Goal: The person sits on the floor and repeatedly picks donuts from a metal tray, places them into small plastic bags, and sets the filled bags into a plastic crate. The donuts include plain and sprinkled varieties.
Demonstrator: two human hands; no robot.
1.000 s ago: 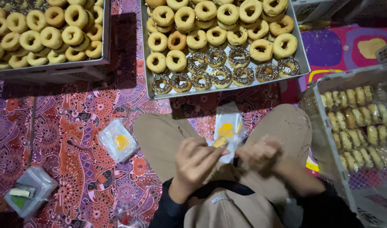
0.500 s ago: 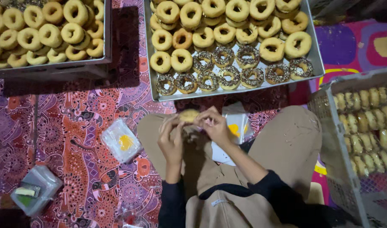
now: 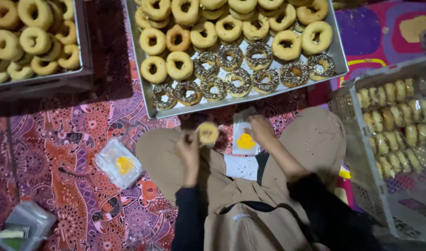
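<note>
The left hand (image 3: 188,151) pinches a doughnut (image 3: 207,133), round, pale gold and matte, held above the lap at about 6 o'clock from the metal tray (image 3: 143,79). The right hand (image 3: 260,130) rests with fingers closed on a stack of clear plastic bags (image 3: 245,139) with yellow marks, at 3 o'clock from the doughnut. Sprinkle-crusted rings (image 3: 231,81) line the tray's near edge.

A flat clear plastic bag (image 3: 245,138) with a yellow mark lies on the lap under the right hand (image 3: 260,129). A stack of similar bags (image 3: 118,162) rests on the patterned mat (image 3: 59,139). 1 clear container (image 3: 22,227) with a green label sits bottom left.
</note>
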